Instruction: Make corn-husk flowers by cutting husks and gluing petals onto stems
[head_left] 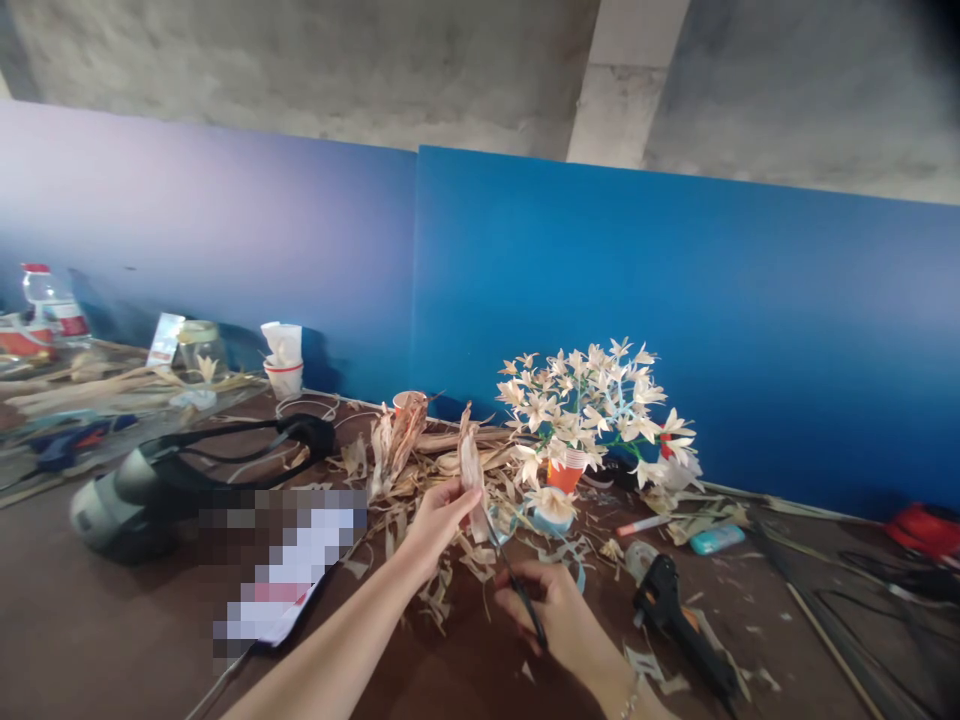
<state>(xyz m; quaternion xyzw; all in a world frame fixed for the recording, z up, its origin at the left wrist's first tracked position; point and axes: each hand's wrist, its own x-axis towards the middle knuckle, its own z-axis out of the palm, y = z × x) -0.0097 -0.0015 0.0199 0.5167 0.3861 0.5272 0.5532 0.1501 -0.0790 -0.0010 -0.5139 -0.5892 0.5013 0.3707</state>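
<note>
My left hand (441, 518) pinches a strip of dried corn husk (470, 462), held upright over the table. My right hand (553, 608) grips dark-handled scissors (527, 603), their blades angled up to the lower part of the husk. How far apart the blades are is too blurred to tell. Loose husk scraps (433, 595) lie beneath and around both hands. Just beyond, a bunch of pale husk flowers (592, 400) stands in an orange paper cup (566, 472). A single larger flower (551, 503) sits low in front of that cup.
A black glue gun (682, 620) lies right of my right hand, near a turquoise packet (718, 540). On the left are a grey-black headset (142, 495) and a pixelated phone-like item (292, 580). A blue partition (712, 300) closes off the back.
</note>
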